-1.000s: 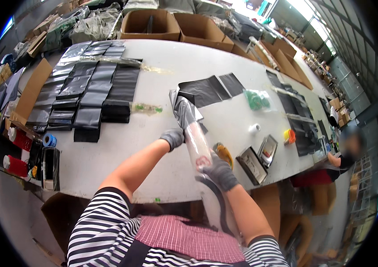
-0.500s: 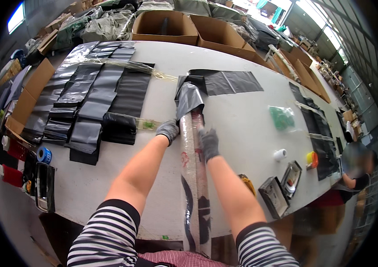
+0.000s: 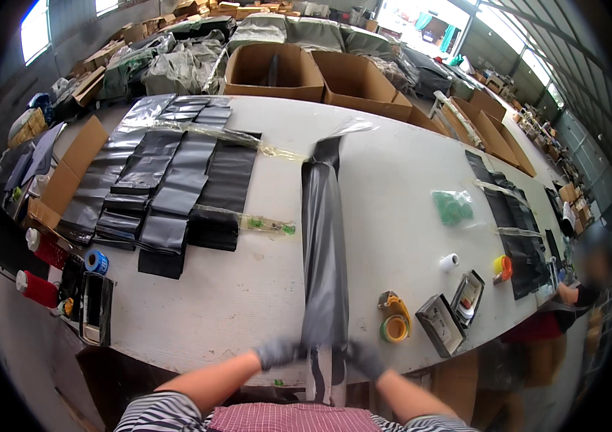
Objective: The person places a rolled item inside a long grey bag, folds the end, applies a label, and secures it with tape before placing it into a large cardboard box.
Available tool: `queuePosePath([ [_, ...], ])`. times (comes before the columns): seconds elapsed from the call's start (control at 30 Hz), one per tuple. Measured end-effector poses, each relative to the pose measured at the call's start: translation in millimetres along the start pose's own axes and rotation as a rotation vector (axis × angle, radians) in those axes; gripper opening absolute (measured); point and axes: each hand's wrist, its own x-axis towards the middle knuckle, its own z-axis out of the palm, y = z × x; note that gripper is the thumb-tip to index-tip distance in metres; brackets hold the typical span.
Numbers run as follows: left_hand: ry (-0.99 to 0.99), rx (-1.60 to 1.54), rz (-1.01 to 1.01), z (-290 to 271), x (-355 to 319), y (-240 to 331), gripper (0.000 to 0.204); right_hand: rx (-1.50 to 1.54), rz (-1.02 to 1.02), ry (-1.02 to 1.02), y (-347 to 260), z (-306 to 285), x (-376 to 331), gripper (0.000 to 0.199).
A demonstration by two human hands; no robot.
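While the left hand (image 3: 277, 354) and the right hand (image 3: 365, 358) flank the near end of the black plastic sleeve (image 3: 325, 266), uneven tugging could split or bunch it.
They sit at nine and three o'clock, blurred, so I cannot tell whether either pinches it. From between them, the sleeve runs toward twelve; the bare end of the wrapped roll (image 3: 327, 376) pokes out toward six, past the edge of the table (image 3: 399, 187), where a knock could shift it.
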Motion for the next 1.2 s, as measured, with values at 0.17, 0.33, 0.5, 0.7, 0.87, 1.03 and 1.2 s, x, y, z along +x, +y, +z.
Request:
queuePosePath([
  [0.17, -0.149, 0.002, 0.173, 94, -65, -13, 0.039, 0.609, 0.143, -0.031, -21, 82, -129, 0.036],
  [0.33, -0.024, -0.104, -0.097, -9, -2, 34, 0.027, 0.257, 0.12, 0.009, -34, -21, -20, 0.022],
  [0.5, -0.206, -0.423, -0.33, -28, -11, 50, 0.034, 0.557, 0.318, -0.097, -16, -26, -22, 0.022],
  [0.7, 0.043, -0.459, -0.331, -8, -16, 49, 0.033, 0.553, 0.168, -0.04, -65, -52, 16, 0.031],
  [0.87, 0.181, -0.657, -0.071, -14, 4, 85, 0.025, 0.986, 0.18, 0.196, -29, -57, 15, 0.024],
  [1.03, 0.113, -0.402, -0.492, 6, -22, 49, 0.027, 0.75, 0.604, -0.304, 10, -36, -75, 0.02],
  [1.2, 0.273, -0.423, -0.545, 30, -27, -7, 0.029, 1.165, 0.505, 0.197, 137, -115, -118, 0.016],
])
